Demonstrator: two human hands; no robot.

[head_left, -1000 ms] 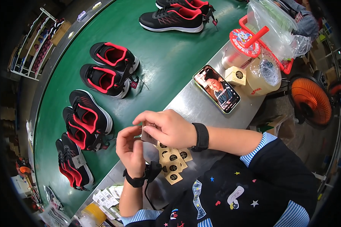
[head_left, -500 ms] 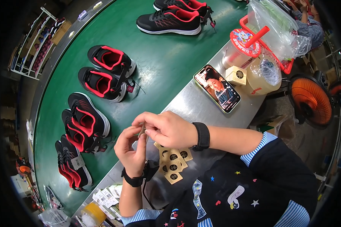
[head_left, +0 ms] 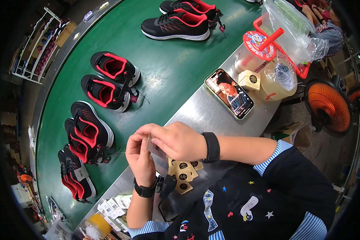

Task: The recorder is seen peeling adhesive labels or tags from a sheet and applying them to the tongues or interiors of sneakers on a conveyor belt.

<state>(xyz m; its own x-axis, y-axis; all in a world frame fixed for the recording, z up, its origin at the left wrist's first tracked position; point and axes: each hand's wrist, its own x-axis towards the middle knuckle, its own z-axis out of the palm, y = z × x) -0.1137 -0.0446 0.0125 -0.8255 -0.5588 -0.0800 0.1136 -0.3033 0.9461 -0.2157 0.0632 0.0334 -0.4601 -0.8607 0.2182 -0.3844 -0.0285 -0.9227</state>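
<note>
Black-and-red shoes [head_left: 175,25], green belt [head_left: 164,72], blue-white striped cuffs [head_left: 273,157]

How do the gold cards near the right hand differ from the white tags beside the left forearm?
The gold cards bear dark round prints; the white tags bear dark bar-like printing. The gold cards look roughly square, while the white tags look more oblong. Both lie in loose, overlapping piles.

You were in a shoe workshop: matching sneakers [head_left: 176,25] lined a green conveyor [head_left: 160,80], a stocked rack [head_left: 26,78] far left.
</note>
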